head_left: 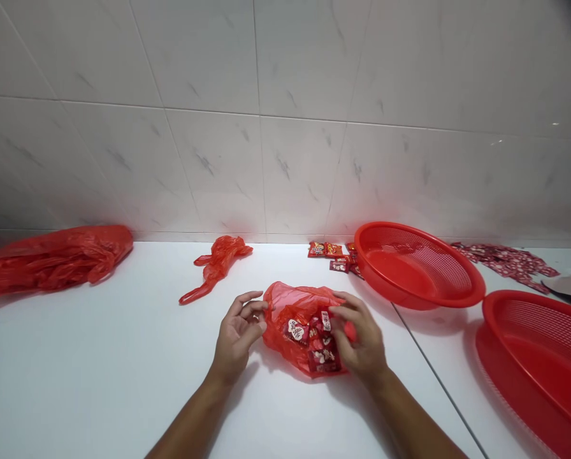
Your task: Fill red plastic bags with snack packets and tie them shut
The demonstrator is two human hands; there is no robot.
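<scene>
Thin red plastic bag [290,306] lying on the white surface [99,370], just in front of the person, with small red-and-white foil packets [321,357] visible inside. Likely light and soft, the film slippery and easily torn; the gathered edge looks the surest place to take hold, not the shifting packets. Right hand [362,341] mostly closed, fingers curled on the bag's near edge, pinching film. Left hand [238,338] loosely open, fingertips just beside the bag, holding nothing. Farther off — a red mesh basket [412,264], a second basket [534,363], a crumpled red bag [216,261], and loose packets [324,250] near the tiled wall [209,127]
</scene>
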